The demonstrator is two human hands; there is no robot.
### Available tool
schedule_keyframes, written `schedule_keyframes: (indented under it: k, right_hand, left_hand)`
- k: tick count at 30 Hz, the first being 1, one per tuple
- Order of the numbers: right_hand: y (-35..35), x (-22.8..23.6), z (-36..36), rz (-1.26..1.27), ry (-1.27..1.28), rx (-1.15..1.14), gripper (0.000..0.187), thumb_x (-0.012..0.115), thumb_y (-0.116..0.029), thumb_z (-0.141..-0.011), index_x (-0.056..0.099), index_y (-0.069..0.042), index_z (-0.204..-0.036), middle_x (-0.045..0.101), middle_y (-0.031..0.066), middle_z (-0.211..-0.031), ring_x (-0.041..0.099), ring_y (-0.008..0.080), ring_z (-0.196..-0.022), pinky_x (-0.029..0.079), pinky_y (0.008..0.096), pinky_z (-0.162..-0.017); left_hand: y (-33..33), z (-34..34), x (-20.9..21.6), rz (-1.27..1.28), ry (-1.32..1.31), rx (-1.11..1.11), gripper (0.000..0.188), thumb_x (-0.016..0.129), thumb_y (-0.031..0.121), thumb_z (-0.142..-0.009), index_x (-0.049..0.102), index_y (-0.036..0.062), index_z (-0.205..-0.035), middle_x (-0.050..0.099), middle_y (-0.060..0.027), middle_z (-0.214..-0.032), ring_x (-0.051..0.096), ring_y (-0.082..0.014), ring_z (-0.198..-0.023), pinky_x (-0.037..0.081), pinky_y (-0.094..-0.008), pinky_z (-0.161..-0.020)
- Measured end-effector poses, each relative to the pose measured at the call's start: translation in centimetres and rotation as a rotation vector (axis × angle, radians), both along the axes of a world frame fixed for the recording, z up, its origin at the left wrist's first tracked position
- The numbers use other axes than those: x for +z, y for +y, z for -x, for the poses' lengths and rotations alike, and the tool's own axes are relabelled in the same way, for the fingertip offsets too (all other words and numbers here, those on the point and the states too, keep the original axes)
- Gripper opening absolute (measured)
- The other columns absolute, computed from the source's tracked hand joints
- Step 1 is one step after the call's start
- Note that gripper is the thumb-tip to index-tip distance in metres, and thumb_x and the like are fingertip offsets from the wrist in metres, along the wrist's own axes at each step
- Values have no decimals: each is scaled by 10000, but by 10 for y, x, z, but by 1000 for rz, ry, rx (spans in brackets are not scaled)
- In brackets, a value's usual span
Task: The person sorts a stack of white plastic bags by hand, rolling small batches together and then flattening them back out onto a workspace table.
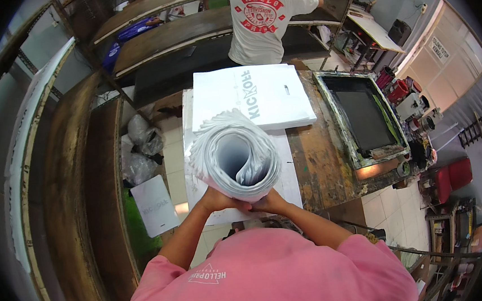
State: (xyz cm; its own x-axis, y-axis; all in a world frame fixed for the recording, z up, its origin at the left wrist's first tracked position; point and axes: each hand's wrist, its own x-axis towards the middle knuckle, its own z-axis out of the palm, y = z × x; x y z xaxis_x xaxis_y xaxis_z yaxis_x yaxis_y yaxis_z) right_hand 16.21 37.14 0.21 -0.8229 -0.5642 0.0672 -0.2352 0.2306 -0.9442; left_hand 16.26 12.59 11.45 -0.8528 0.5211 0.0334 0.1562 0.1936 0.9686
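A thick roll of white printed bags (210,159) stands in front of me, its layers curled around a hollow middle and fanned at the far left edge. My left hand (220,200) and my right hand (270,202) are wrapped round its near side, close together at the bottom, and their fingers are partly hidden beneath it. Just beyond the roll lies a flat stack of white bags (271,104) with grey print and a slot-shaped handle hole. Under both is a white board (282,172) on the worktable.
The stained wooden worktable (324,161) carries a screen-printing frame (362,112) at right, with ink tubs (399,90) beyond. Racks of long shelves (65,181) line the left. A loose white bag (155,205) lies at lower left. A co-worker (262,21) stands at the far shelves.
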Motion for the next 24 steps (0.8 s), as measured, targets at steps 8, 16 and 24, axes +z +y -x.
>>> schedule_keyframes:
  k: [8,16,24]
  right_hand:
    - [6,-24,17,-54,-25,-95,608,910,-383,-727,713,-95,-1224,743,176,-1161,701,367,-1085,547,429,-917]
    - [26,-10,40,-191,187,135,742,926,-386,-628,663,-79,-1251,732,177,-1109,671,429,-1029,528,500,-911]
    - [49,34,50,-651,24,360,1410,977,-484,-548,195,-40,-1633,468,240,-1514,396,420,-1437,342,533,-1172]
  left_hand:
    - [50,-17,31,-233,32,381,588,975,176,-692,706,45,-1198,719,-64,-1177,662,-196,-1061,525,-366,-945]
    - [44,-55,16,-55,-69,288,624,882,423,-805,676,60,-1270,692,-107,-1274,693,-242,-1059,565,-392,-906]
    - [22,-38,1,289,-81,145,807,925,576,-679,672,147,-1314,655,-46,-1335,569,-263,-1239,431,-422,-1115]
